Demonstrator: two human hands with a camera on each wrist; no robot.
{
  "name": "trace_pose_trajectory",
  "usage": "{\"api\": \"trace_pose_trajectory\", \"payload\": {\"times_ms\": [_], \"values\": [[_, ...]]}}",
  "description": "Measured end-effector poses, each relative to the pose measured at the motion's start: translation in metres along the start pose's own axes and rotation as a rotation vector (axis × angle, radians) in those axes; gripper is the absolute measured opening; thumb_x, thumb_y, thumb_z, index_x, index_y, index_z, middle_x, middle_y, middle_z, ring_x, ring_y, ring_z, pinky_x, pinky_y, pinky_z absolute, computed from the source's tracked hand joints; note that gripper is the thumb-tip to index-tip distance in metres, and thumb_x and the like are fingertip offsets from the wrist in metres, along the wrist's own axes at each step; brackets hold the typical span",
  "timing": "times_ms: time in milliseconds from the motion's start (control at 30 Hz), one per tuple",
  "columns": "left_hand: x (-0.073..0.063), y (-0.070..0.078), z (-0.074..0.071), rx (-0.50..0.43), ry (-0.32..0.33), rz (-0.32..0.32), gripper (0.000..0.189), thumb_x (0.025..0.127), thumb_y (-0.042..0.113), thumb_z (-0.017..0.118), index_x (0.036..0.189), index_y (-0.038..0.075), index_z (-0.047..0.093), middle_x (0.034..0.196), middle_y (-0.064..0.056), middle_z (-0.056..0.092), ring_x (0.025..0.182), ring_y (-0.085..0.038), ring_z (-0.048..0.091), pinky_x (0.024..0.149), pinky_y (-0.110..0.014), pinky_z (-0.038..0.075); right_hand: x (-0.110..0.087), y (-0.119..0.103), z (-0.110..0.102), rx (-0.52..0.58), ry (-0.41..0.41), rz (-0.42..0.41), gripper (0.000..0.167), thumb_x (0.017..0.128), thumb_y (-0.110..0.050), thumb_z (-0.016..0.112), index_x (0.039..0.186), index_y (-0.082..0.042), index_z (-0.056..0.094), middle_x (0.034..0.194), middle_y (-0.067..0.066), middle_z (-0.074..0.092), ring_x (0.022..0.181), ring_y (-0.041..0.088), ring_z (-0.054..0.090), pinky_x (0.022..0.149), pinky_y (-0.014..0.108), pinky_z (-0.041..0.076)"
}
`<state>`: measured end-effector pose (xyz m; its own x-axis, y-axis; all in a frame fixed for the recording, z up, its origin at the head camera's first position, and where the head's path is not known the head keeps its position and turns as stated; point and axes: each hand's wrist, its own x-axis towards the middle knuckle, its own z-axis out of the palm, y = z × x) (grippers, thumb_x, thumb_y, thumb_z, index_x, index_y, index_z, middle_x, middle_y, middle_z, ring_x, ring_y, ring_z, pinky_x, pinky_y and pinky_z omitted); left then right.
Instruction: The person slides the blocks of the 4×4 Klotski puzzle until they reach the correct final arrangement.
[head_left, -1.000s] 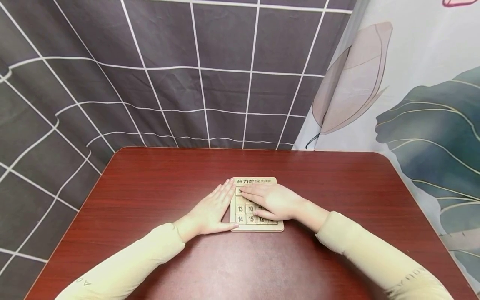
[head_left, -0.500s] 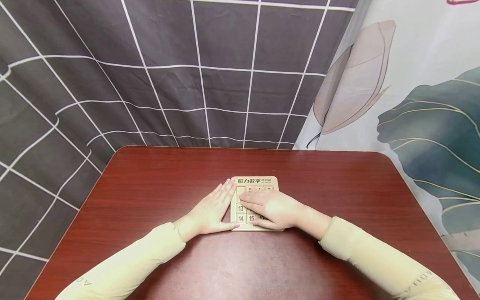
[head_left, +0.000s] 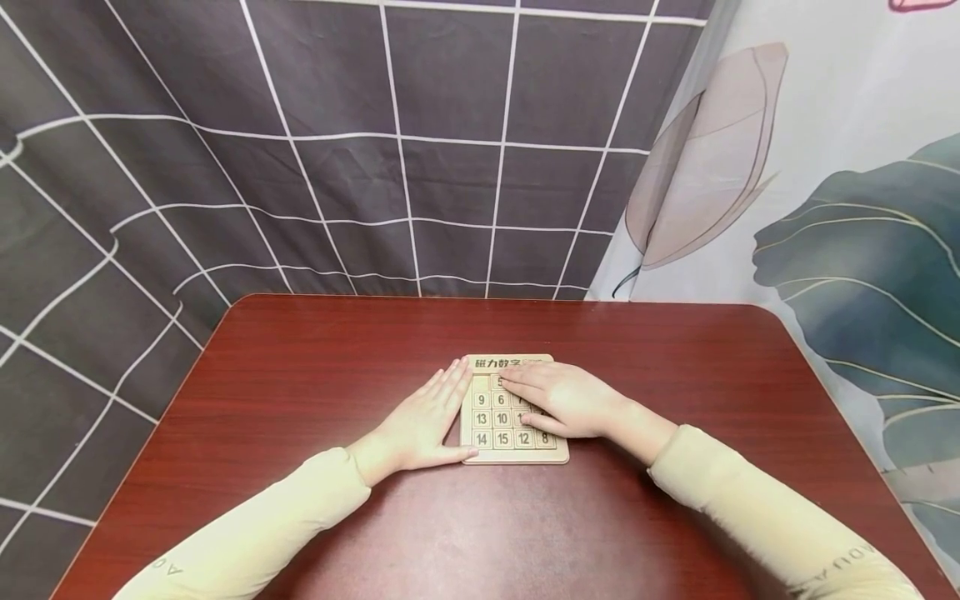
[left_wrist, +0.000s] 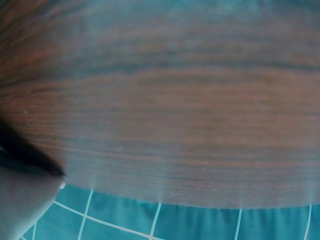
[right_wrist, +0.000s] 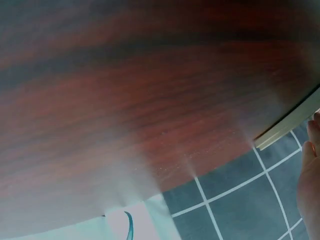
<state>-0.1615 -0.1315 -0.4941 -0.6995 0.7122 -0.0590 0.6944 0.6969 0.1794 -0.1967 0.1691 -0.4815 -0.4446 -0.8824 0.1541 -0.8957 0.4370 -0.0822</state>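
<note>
A pale number slide puzzle (head_left: 513,456) lies flat on the table. Its top-left slot (head_left: 481,382) holds no tile, and the 9 tile (head_left: 481,401) sits directly below that gap. My left hand (head_left: 420,425) rests along the puzzle's left edge with straight fingers, the thumb at the lower-left corner. My right hand (head_left: 573,402) lies over the upper right part, its extended fingertips touching the 5 tile (head_left: 498,382). It hides several tiles. The right wrist view catches the puzzle's edge (right_wrist: 287,127) beside the fingers (right_wrist: 309,175).
The red-brown wooden table (head_left: 337,358) has rounded far corners. Behind it hangs a dark grid-patterned curtain (head_left: 450,192), and a white leaf-print curtain (head_left: 697,208) hangs at the right.
The 9 tile has slid down from the top-left slot into the second row. My right hand moved down over the puzzle, then back up and right. The left hand has stayed still.
</note>
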Motion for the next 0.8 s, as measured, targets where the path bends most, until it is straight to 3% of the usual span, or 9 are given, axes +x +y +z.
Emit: {"api": "trace_pose_trajectory", "payload": {"times_ms": [333,533,800], "values": [[0.0,-0.001,0.004,0.005,0.01,0.003,0.112,0.096,0.066,0.061,0.166,-0.009,0.016,0.177,-0.026,0.012,0.166,-0.036,0.014,0.136,-0.047,0.022,0.015,-0.003,0.006,-0.022,-0.003,-0.022,0.06,0.103,-0.038,0.065,0.152,-0.004,0.057,0.155,0.011,0.061,0.145,0.027,0.058,0.123,0.044,0.046],[0.0,0.0,0.001,0.01,0.01,0.014,0.112,0.097,0.066,0.061,0.166,-0.01,0.015,0.176,-0.027,0.011,0.166,-0.038,0.014,0.135,-0.048,0.022,0.023,-0.007,0.005,-0.001,-0.047,-0.013,0.062,0.104,-0.038,0.063,0.155,-0.004,0.053,0.158,0.012,0.057,0.148,0.027,0.055,0.125,0.044,0.044],[0.001,0.0,0.0,-0.001,0.011,0.008,0.112,0.096,0.065,0.062,0.165,-0.01,0.017,0.176,-0.027,0.014,0.166,-0.038,0.016,0.135,-0.05,0.024,0.01,-0.003,0.0,0.008,-0.006,0.008,0.061,0.102,-0.035,0.066,0.153,-0.004,0.056,0.157,0.011,0.059,0.147,0.027,0.056,0.123,0.046,0.046]]}}
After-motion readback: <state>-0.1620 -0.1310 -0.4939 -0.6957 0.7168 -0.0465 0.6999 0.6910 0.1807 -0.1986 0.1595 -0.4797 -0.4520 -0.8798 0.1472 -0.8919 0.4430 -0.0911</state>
